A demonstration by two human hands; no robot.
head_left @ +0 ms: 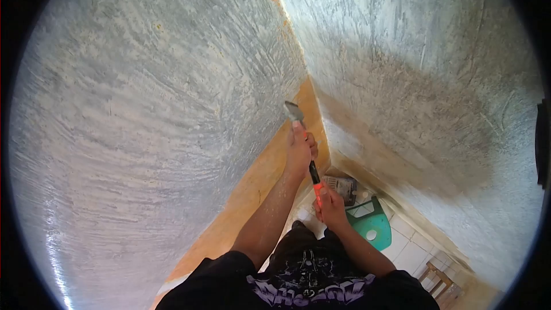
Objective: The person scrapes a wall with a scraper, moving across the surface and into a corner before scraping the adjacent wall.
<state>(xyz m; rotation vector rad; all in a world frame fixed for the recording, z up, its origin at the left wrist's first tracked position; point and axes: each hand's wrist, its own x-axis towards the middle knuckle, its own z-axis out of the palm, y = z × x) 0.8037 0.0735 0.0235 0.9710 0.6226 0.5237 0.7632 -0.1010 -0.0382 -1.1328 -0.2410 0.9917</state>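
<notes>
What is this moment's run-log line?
left hand: holds scraper near blade; right hand: holds lower grip; blade: by left wall, contact unclear

This is an indoor room under work, seen at a corner where two rough, streaked grey walls [143, 103] meet. An orange-yellow band [229, 215] runs low along one, a scraper [294, 111] is in use, and a green plastic seat [377, 225] stands on pale floor tiles [412, 259]. Whether it is a home is unclear.
</notes>
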